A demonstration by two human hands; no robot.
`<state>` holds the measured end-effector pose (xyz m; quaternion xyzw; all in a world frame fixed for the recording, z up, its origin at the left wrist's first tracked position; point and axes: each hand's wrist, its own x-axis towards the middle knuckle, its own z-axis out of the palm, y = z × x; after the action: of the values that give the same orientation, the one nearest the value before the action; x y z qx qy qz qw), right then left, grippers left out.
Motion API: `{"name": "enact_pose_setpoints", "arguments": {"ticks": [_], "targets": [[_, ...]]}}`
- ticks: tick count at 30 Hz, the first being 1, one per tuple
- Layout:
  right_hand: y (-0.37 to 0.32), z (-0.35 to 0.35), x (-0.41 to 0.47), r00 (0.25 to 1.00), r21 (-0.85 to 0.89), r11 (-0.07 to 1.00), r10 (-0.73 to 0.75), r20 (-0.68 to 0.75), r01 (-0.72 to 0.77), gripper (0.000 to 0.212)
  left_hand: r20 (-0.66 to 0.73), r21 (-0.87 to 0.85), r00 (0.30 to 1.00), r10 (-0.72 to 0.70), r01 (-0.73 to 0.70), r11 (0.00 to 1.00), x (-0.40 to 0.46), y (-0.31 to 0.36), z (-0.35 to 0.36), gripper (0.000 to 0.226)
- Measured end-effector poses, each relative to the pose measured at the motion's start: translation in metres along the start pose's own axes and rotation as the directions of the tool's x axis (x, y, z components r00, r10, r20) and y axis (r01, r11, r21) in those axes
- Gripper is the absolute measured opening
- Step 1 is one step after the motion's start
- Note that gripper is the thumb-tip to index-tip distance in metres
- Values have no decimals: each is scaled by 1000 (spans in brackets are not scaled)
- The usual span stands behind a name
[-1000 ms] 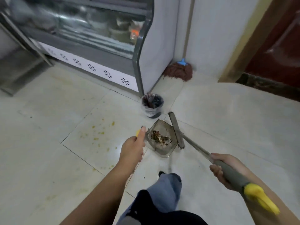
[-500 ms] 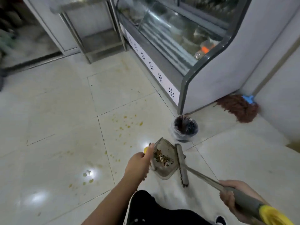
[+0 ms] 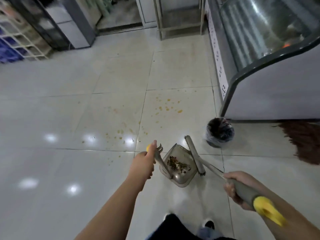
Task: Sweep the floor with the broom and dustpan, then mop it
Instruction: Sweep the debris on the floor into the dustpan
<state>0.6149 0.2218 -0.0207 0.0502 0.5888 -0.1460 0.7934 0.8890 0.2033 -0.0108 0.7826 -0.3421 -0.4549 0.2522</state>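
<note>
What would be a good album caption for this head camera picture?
Left hand holds the dustpan of sweepings, right hand the broom, beside a lined bin.

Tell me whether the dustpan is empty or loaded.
Loaded: a small pile of brown debris lies inside the dustpan, which the left hand holds by its handle.

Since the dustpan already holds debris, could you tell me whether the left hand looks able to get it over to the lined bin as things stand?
Probably yes. The left hand grips the dustpan handle, and bare tile lies between it and the lined bin; only the broom head stands alongside the pan.
</note>
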Motion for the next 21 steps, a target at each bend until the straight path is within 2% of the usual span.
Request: {"name": "enact_pose_setpoints", "arguments": {"ticks": [9,14,18,21], "targets": [[29,-15,2,999,43,999,24,-22,-23,25,19,86,1000,7,-8,996,-34,-46,16,77],[42,-15,-1,998,20,999,42,-42,-41,25,32,-27,999,-40,41,999,-44,-63,20,78],[54,-15,2,998,33,999,8,-62,-6,26,174,-44,981,-79,88,995,-45,-63,23,70],[57,-15,0,996,18,1000,-7,-86,9,28,335,-22,926,-174,192,981,-46,-58,20,64]]}}
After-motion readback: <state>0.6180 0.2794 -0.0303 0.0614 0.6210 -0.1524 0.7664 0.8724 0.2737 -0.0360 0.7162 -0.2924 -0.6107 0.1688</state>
